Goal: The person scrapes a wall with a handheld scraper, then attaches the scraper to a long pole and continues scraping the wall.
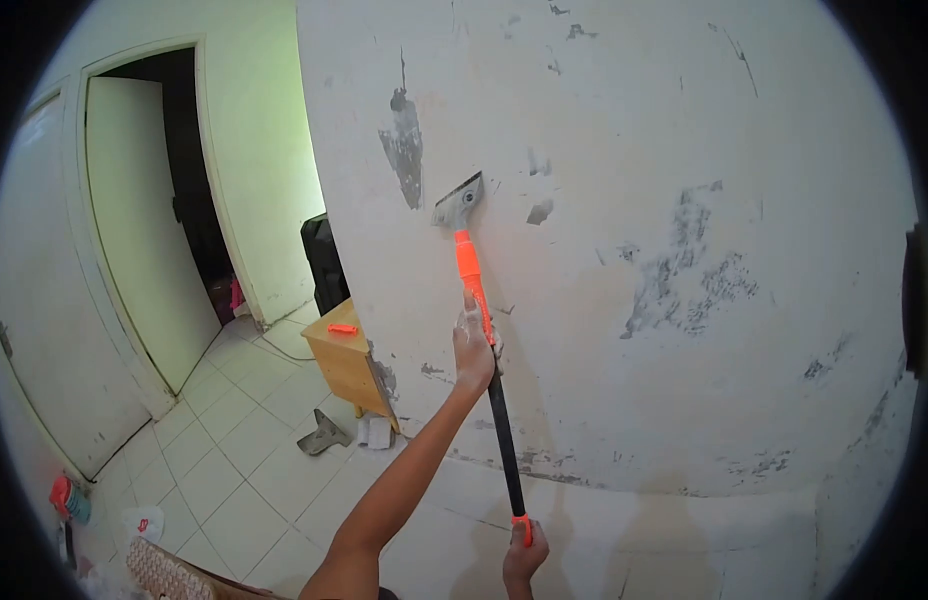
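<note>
A long-handled wall scraper (503, 430) slants up in front of me, with a grey metal head, orange grips and a black shaft. Its blade edge lies against the white wall (584, 330), just right of a bare grey patch (404, 150). My left hand (474, 352), dusted with white powder, is wrapped round the orange upper grip. Lower down, my right hand (525, 556) closes on the orange end of the handle.
At left, a wooden cabinet (346, 372) carries a small orange object (342, 328). A grey scrap (324, 434) lies on the tiled floor (264, 460) beside it. Behind stand a black case (326, 262) and a partly open door (134, 220). Dark scraped patches (689, 265) mark the wall.
</note>
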`<action>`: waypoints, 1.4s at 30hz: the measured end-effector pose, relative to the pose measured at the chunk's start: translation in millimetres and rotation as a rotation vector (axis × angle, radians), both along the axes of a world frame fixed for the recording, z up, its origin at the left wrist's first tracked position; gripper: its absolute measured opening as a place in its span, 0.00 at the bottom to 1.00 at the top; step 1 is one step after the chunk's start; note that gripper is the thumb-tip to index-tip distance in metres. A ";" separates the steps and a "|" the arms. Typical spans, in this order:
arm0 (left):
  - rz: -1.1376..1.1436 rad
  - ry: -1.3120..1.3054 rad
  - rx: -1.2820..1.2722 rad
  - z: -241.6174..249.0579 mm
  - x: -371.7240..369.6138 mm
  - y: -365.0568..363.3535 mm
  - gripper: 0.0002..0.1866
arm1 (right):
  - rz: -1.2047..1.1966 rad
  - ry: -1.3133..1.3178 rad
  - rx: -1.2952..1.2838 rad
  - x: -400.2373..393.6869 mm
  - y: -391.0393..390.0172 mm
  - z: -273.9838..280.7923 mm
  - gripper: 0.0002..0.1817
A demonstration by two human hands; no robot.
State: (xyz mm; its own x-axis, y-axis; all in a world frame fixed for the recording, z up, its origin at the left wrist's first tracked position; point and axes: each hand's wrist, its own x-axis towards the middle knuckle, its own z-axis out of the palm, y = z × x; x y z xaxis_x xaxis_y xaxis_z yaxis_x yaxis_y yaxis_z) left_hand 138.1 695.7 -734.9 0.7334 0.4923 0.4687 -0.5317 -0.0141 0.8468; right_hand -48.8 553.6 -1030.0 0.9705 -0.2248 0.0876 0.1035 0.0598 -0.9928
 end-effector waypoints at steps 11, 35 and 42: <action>-0.015 -0.016 -0.039 8.9 -3.4 -0.5 0.33 | -0.030 -0.061 -0.101 -8.3 -2.8 22.9 0.18; 0.003 0.003 0.024 27.4 -5.6 -2.3 0.34 | 0.002 -0.034 -0.052 -8.1 1.2 50.2 0.20; -0.029 0.002 0.026 34.5 -1.3 5.8 0.35 | -0.001 -0.077 -0.048 -11.2 -0.4 64.1 0.21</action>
